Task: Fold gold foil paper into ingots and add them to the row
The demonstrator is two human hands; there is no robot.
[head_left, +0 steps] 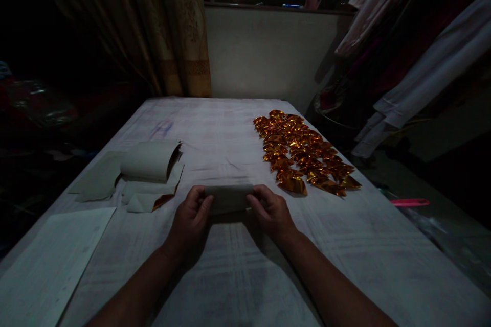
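Two hands hold one piece of paper near the middle of the table, over the pale checked cloth. The left hand pinches its left end, and the right hand pinches its right end. Both thumbs are on the side near the person, so the paper sits between thumbs and fingers.

To do this well, I think both hands should pull just a little and by the same amount, so the paper is flat and does not rip. Both ends should be at the same height, and the edges should line up before any fold gets a hard press. Thin paper like this may crease in the wrong spot if one hand twists.

The paper's long way runs from left to right, from hand to hand. Its short way runs from the person toward the wall. One end points at the loose sheets on the left, roughly, and the other points to the right, below the shiny gold shapes. It is dark, so the low edge may be folded, but I cannot tell.
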